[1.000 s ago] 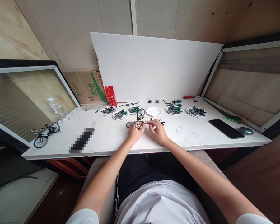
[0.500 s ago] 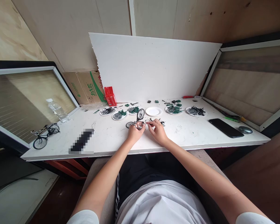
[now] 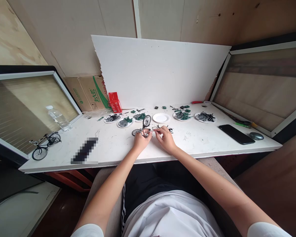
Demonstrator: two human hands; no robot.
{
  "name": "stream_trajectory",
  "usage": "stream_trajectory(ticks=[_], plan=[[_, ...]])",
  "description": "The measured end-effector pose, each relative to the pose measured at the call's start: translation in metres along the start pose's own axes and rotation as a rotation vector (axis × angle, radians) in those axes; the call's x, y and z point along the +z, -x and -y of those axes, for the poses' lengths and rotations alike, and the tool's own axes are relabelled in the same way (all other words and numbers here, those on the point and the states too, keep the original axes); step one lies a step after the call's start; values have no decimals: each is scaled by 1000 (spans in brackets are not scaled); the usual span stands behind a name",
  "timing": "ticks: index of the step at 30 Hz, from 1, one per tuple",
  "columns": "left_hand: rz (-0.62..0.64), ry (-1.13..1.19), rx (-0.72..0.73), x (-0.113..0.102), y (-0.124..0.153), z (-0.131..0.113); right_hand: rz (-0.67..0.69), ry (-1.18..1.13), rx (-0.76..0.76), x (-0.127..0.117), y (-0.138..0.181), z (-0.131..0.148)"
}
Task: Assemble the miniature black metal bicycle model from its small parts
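Observation:
My left hand (image 3: pixel 141 141) is closed around the frame of a small black model bicycle (image 3: pixel 146 121), one wheel up and the other low at the left. Close by on the right, my right hand (image 3: pixel 166 139) pinches a small thin dark part (image 3: pixel 155 129) between thumb and forefinger, by the bicycle's frame. The part's exact kind is too small to make out. Just behind my right hand lie loose black pieces (image 3: pixel 170 130) on the white table (image 3: pixel 187 140).
Paper plates with black, grey and green parts, such as the right one (image 3: pixel 195 116), line the back. A finished-looking model bicycle (image 3: pixel 48 143) and a plastic bottle (image 3: pixel 57 118) stand left. A phone (image 3: pixel 236 134) and a mouse (image 3: pixel 256 136) lie right. A red box (image 3: pixel 115 102) stands behind.
The whole view has shifted slightly. Both hands keep nearly the same pose, with the bicycle in the left and the small part in the right.

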State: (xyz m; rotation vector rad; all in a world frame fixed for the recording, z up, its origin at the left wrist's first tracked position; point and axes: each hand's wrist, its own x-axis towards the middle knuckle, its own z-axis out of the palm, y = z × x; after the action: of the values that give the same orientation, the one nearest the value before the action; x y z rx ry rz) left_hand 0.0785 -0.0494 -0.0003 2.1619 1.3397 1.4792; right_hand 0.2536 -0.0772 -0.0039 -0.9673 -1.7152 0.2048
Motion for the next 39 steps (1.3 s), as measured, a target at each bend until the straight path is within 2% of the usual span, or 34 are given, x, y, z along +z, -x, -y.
stream_trajectory(ticks=[25,34,39], plan=[[6,20,29,-2,0,-2,7,33,-11,-1,-1,4],[24,-30,6,-6,-1,1,99,14,6,3,-2,7],[-10,-42,74,-5,-1,5,122,46,50,5,-2,9]])
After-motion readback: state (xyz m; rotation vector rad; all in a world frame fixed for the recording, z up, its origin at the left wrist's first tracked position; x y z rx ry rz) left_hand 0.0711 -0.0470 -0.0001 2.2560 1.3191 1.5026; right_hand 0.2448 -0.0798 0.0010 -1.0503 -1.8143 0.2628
